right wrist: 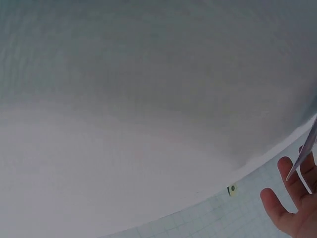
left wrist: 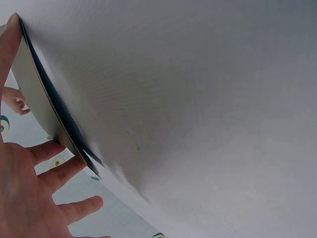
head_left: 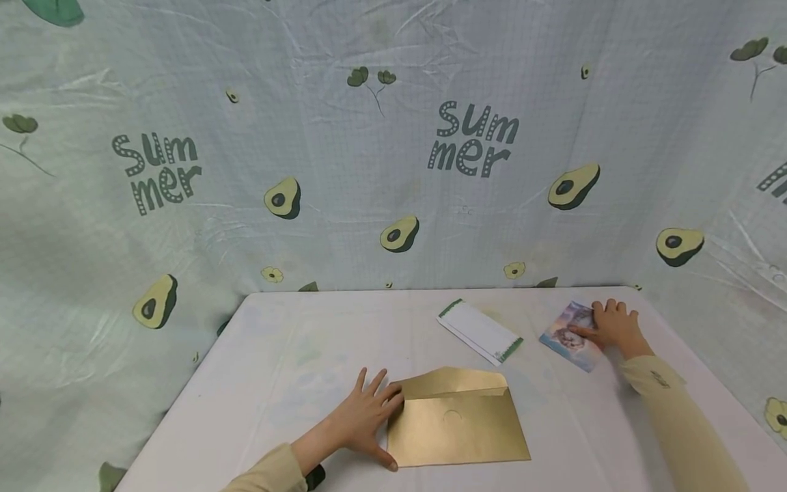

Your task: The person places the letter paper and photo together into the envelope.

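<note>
A gold envelope (head_left: 458, 430) lies at the front of the table with its flap up. My left hand (head_left: 369, 413) holds its left end, thumb at the near corner and two fingers at the flap side; the other fingers spread off it. In the left wrist view the envelope (left wrist: 37, 91) shows nearly edge-on between thumb and fingertips. At the back right, my right hand (head_left: 615, 328) grips a pink and blue picture card (head_left: 572, 338), its thumb on the printed face. Only a sliver of the card (right wrist: 304, 151) shows in the right wrist view, against the fingers.
Between the envelope and the picture card, toward the back, lies a white paper slip (head_left: 479, 331) with green leafy ends. The pale table (head_left: 295, 383) ends at a hanging avocado-print sheet (head_left: 344, 171) behind and at the sides.
</note>
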Tool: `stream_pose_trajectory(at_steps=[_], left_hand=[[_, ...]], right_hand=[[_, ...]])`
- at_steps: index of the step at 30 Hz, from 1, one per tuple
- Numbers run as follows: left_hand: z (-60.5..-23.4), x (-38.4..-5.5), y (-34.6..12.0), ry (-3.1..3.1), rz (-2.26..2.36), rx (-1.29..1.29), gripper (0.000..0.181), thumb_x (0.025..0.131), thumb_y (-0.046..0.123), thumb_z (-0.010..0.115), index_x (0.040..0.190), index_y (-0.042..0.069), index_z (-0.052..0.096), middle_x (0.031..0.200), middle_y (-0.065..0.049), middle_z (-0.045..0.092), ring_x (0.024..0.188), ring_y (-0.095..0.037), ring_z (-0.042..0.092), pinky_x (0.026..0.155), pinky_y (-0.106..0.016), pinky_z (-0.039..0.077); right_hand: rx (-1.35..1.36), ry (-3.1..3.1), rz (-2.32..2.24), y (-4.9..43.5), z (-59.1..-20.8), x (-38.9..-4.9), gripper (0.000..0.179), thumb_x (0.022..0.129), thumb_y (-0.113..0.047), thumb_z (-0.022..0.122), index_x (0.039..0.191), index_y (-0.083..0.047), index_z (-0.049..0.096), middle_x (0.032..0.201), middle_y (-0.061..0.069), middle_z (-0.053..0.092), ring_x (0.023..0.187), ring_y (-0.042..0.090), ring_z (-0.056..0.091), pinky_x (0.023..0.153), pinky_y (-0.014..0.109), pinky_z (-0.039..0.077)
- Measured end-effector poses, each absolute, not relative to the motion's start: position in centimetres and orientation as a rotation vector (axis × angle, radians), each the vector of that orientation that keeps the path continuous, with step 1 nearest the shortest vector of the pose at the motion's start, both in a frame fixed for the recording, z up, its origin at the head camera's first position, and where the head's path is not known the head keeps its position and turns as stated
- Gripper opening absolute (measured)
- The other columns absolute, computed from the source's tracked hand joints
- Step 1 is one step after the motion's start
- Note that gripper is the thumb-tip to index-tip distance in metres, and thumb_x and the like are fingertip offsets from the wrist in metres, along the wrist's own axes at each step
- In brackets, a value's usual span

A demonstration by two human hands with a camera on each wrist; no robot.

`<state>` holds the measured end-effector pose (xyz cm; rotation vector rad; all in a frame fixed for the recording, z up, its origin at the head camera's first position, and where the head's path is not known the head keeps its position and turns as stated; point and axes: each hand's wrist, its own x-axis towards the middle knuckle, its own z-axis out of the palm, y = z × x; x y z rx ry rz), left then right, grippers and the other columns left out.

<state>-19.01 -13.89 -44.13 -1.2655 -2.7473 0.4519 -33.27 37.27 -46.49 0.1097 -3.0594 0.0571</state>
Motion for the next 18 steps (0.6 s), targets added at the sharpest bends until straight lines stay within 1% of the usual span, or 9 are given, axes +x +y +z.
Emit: stream_pose_trajectory(at_steps=[3, 6, 8, 11, 13, 15, 18], left_hand=[[-44.2, -19.1, -13.9, -2.742, 0.440, -1.268, 0.104, 0.058, 0.086, 0.043, 0.135, 0.018, 0.036, 0.136, -0.003, 0.041, 0.129, -0.036, 0.033, 0.095, -0.060, 0.031], [-44.3, -19.0, -14.0, -2.742, 0.424, -1.272, 0.103, 0.058, 0.085, 0.044, 0.135, 0.018, 0.036, 0.136, -0.003, 0.041, 0.129, -0.037, 0.033, 0.095, -0.060, 0.031], [-44.3, -19.0, -14.0, -2.741, 0.421, -1.274, 0.103, 0.058, 0.085, 0.044, 0.136, 0.018, 0.035, 0.137, -0.003, 0.040, 0.129, -0.037, 0.032, 0.095, -0.060, 0.030], [-44.4, -19.0, -14.0, -2.737, 0.424, -1.275, 0.103, 0.058, 0.085, 0.044, 0.136, 0.018, 0.035, 0.137, -0.003, 0.040, 0.129, -0.036, 0.033, 0.095, -0.060, 0.031], [-44.4, -19.0, -14.0, -2.740, 0.424, -1.274, 0.103, 0.058, 0.085, 0.044, 0.136, 0.018, 0.034, 0.136, -0.003, 0.040, 0.129, -0.036, 0.032, 0.095, -0.060, 0.030], [-44.4, -19.1, -14.0, -2.742, 0.420, -1.272, 0.103, 0.058, 0.085, 0.044, 0.136, 0.018, 0.035, 0.136, -0.003, 0.040, 0.129, -0.036, 0.033, 0.095, -0.060, 0.030], [-44.4, -19.1, -13.9, -2.743, 0.414, -1.270, 0.103, 0.058, 0.085, 0.045, 0.135, 0.018, 0.035, 0.136, -0.003, 0.041, 0.129, -0.036, 0.033, 0.095, -0.060, 0.030]], right_hand=[[0.127, -3.080, 0.091, 37.4, -46.1, -33.2, 0.084, 0.075, -0.062, 0.055, 0.110, 0.013, 0.042, 0.098, 0.037, 0.039, 0.094, 0.056, 0.038, 0.071, 0.064, 0.033], [0.149, -3.093, 0.142, 37.3, -45.6, -32.9, 0.078, 0.075, -0.058, 0.059, 0.107, 0.012, 0.045, 0.095, 0.035, 0.041, 0.092, 0.055, 0.039, 0.069, 0.063, 0.034], [0.163, -3.091, 0.171, 37.3, -45.2, -32.8, 0.070, 0.076, -0.052, 0.061, 0.105, 0.010, 0.047, 0.093, 0.034, 0.043, 0.089, 0.054, 0.041, 0.068, 0.062, 0.035], [0.190, -3.090, 0.217, 37.3, -44.7, -32.7, 0.058, 0.078, -0.041, 0.063, 0.105, 0.008, 0.047, 0.091, 0.032, 0.046, 0.085, 0.050, 0.045, 0.065, 0.059, 0.039], [0.219, -3.082, 0.267, 37.4, -44.4, -32.8, 0.049, 0.080, -0.033, 0.062, 0.104, 0.007, 0.047, 0.087, 0.030, 0.049, 0.078, 0.045, 0.049, 0.060, 0.053, 0.041], [0.260, -3.069, 0.339, 37.6, -44.1, -32.8, 0.039, 0.082, -0.024, 0.060, 0.102, 0.007, 0.048, 0.082, 0.026, 0.051, 0.071, 0.036, 0.051, 0.056, 0.044, 0.042], [0.309, -3.048, 0.481, 37.9, -43.4, -32.7, 0.027, 0.085, -0.016, 0.055, 0.100, 0.006, 0.049, 0.072, 0.017, 0.052, 0.061, 0.023, 0.048, 0.050, 0.033, 0.038]])
